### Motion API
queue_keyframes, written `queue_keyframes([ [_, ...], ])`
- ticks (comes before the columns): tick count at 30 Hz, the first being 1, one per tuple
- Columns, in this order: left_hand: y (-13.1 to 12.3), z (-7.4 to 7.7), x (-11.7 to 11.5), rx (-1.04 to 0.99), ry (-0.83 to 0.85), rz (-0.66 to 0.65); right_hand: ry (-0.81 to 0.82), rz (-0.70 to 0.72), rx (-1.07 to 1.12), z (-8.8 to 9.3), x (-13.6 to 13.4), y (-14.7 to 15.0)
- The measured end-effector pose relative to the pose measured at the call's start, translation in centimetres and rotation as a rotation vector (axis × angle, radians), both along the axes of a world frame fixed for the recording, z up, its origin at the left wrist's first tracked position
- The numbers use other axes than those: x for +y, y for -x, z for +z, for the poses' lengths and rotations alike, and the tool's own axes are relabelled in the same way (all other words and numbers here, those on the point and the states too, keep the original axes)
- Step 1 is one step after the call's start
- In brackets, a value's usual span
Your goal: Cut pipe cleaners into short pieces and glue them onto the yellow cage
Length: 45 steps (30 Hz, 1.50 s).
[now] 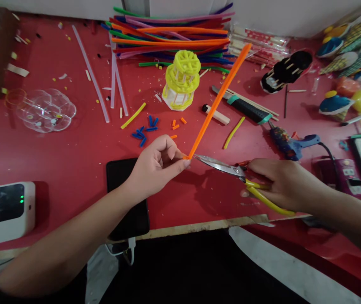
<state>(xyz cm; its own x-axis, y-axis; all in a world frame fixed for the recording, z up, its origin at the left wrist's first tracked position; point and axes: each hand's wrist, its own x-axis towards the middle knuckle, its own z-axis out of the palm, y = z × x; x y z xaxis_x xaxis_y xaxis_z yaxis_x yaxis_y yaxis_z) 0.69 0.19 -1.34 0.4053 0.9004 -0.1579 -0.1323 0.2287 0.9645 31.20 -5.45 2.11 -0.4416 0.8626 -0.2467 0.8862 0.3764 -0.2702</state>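
Note:
Between the thumb and fingers of my left hand (155, 169) is the bent lower end of an orange pipe cleaner (220, 95), its long part slanting up to the right. My right hand (289, 183) is wrapped round the yellow handles of a pair of scissors (220, 164), whose blade tips reach the pipe cleaner close to my left fingertips. Whether the blades touch it I cannot tell. Just beyond my left hand lie short orange pieces (176, 126) and several short blue pieces (141, 136). A yellow tiered model (182, 80) stands farther back.
A bundle of coloured pipe cleaners (171, 40) lies at the back. To the right are a box cutter (246, 107), a glue gun (289, 141) and a black tiered model (286, 71). A black phone (130, 219) lies under my left wrist; a white device (11, 211) stands left.

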Motion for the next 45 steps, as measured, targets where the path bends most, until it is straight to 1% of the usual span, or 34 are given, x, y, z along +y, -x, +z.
queue_keyframes([
  [5, 0.0, 0.0, 0.0, 0.004, -0.009, -0.043, -0.031, 0.034, -0.075, -0.2, -0.1, -0.5],
  [9, -0.1, 0.0, 0.2, 0.008, -0.024, -0.057, -0.080, 0.083, -0.089, -0.6, -0.1, -1.0],
  [12, -0.1, 0.0, 0.2, -0.006, -0.015, -0.080, -0.102, 0.089, -0.100, -0.7, -0.1, -1.3],
  [19, -0.1, 0.1, 0.2, -0.021, 0.035, -0.112, 0.012, 0.047, -0.085, -0.7, 0.0, -1.1],
  [23, -0.2, 0.1, 0.3, -0.038, 0.067, -0.130, -0.036, 0.079, -0.053, -0.8, 0.0, -1.0],
  [27, -0.1, 0.0, 0.3, -0.044, 0.097, -0.142, -0.076, 0.118, -0.085, -0.6, 0.1, -0.4],
  [32, 0.0, -0.3, 0.3, -0.019, 0.126, -0.144, 0.055, 0.123, -0.038, -0.5, 0.2, 0.8],
  [34, 0.0, -0.4, 0.3, -0.008, 0.130, -0.147, 0.110, 0.113, -0.002, -0.7, 0.2, 0.8],
  [36, 0.0, -0.4, 0.3, 0.004, 0.127, -0.149, 0.124, 0.093, 0.002, -0.8, 0.1, 0.6],
  [39, 0.0, -0.3, 0.3, 0.006, 0.130, -0.137, 0.037, 0.014, -0.095, -1.0, 0.3, -0.3],
  [42, -0.1, -0.2, 0.4, 0.002, 0.148, -0.079, -0.074, -0.094, -0.245, -1.2, 1.1, -1.8],
  [45, -0.2, -0.1, 0.4, 0.026, 0.166, -0.031, -0.113, -0.148, -0.282, -1.4, 2.1, -3.8],
])
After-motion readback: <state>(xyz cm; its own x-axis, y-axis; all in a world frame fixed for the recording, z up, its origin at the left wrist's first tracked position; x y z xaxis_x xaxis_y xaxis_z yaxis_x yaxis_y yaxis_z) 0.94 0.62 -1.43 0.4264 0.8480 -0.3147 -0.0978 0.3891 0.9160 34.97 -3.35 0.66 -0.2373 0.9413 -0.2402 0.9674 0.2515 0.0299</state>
